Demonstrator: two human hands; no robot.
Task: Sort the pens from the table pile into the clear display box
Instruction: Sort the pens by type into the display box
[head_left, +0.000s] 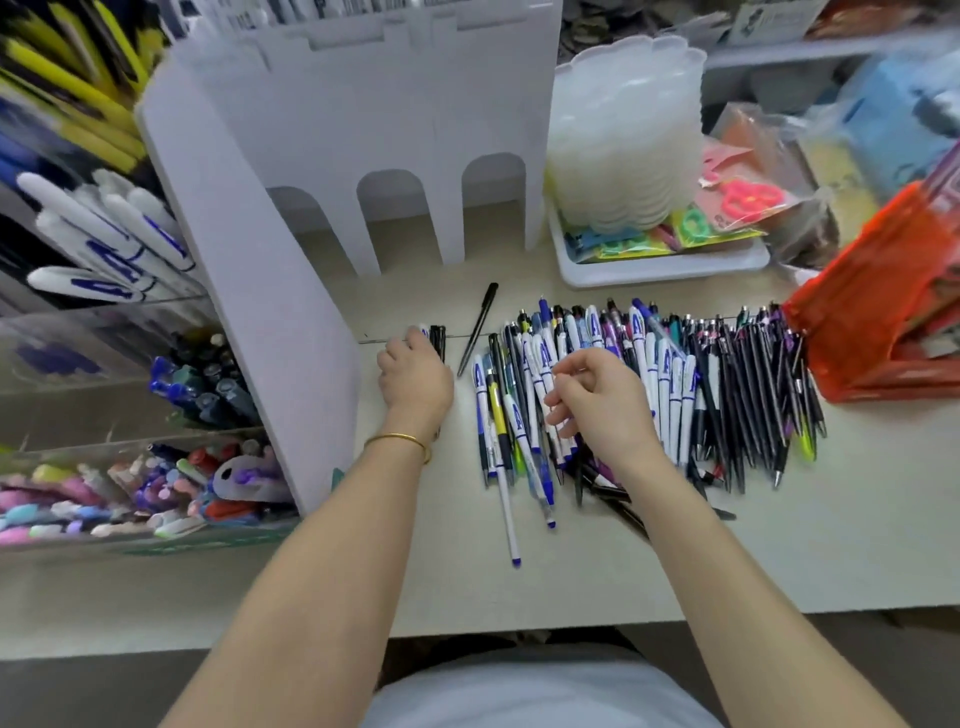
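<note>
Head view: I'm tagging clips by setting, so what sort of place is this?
Probably a stationery shop counter or stockroom: a big pile of pens lies on the table, the clear display box on the left holds sorted markers, and packaged goods fill a white tray behind.

Near the far edge of the table, 1 white tray holds a stack of frosted bowls; 1 orange bag lies at the right edge.

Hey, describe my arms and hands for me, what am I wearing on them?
Both forearms are bare, with no sleeves in view and no gloves. The left hand has a thin gold bangle round its wrist. The right hand shows no bracelet or watch at its wrist. A white garment shows at the bottom edge.
</note>
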